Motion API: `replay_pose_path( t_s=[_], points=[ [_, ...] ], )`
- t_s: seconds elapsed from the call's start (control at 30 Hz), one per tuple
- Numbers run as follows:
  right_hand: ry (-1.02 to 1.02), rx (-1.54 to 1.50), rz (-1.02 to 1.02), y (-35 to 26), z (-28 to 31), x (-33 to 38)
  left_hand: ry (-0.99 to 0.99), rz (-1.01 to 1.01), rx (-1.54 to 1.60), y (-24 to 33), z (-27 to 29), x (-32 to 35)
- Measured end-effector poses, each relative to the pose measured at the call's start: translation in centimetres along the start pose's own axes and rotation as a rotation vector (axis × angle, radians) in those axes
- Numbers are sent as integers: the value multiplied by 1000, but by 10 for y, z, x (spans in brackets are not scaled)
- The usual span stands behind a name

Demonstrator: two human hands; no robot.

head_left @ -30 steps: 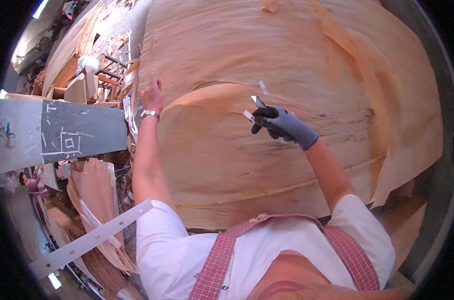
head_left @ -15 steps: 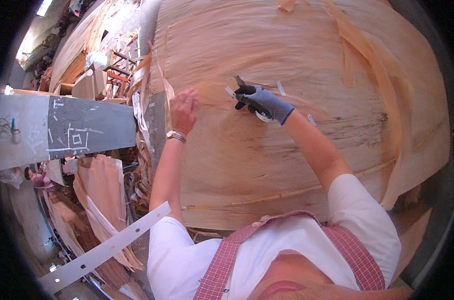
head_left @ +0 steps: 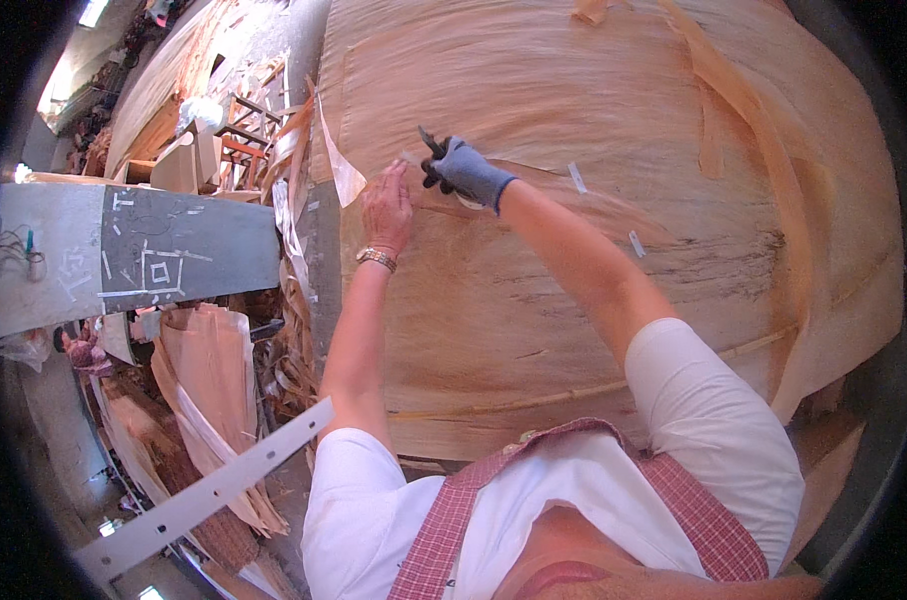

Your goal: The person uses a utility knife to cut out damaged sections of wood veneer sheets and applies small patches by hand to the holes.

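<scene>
A big stack of thin wood veneer sheets (head_left: pixel 594 120) fills the table in front of me. My left hand (head_left: pixel 388 205), bare with a metal wristband, lies flat on the top sheet near its left edge. Just to its right, my right hand (head_left: pixel 464 170) wears a grey-blue glove and is closed on a small dark tool (head_left: pixel 429 143) whose tip points up and left onto the veneer. The two hands almost touch. Short white tape strips (head_left: pixel 577 177) lie on the sheet to the right of my gloved hand.
A grey concrete pillar with chalk marks (head_left: pixel 144 262) stands at the left. Loose veneer scraps (head_left: pixel 214 380) and curled offcuts pile up below it. A long pale metal bar (head_left: pixel 214 490) slants across the lower left. Another person (head_left: pixel 82 350) sits far left. Wooden racks (head_left: pixel 239 140) stand behind.
Both hands have shifted left along the veneer. My left hand went from the sheet's far left edge to flat beside the gloved right hand, which now works close to it.
</scene>
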State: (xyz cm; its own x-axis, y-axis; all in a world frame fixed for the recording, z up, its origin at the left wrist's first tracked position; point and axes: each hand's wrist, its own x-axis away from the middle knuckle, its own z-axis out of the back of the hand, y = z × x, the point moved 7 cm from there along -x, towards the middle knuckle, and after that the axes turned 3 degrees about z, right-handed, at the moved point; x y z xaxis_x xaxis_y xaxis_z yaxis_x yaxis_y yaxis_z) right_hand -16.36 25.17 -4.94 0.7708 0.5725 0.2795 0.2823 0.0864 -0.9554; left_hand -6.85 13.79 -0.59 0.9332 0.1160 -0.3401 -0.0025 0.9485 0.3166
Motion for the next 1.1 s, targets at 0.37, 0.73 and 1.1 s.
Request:
replay_pose_path(
  t_s=[0.37,0.73,1.1],
  points=[
    [-116,615,-8,-15,20,21,-130,-98,-133,3,-16,-3],
    [-556,373,-104,-29,16,52,-133,300,149,-49,-8,8],
    [-429,1267,436,-14,5,40,6,163,-283,105,-8,80]
  ],
)
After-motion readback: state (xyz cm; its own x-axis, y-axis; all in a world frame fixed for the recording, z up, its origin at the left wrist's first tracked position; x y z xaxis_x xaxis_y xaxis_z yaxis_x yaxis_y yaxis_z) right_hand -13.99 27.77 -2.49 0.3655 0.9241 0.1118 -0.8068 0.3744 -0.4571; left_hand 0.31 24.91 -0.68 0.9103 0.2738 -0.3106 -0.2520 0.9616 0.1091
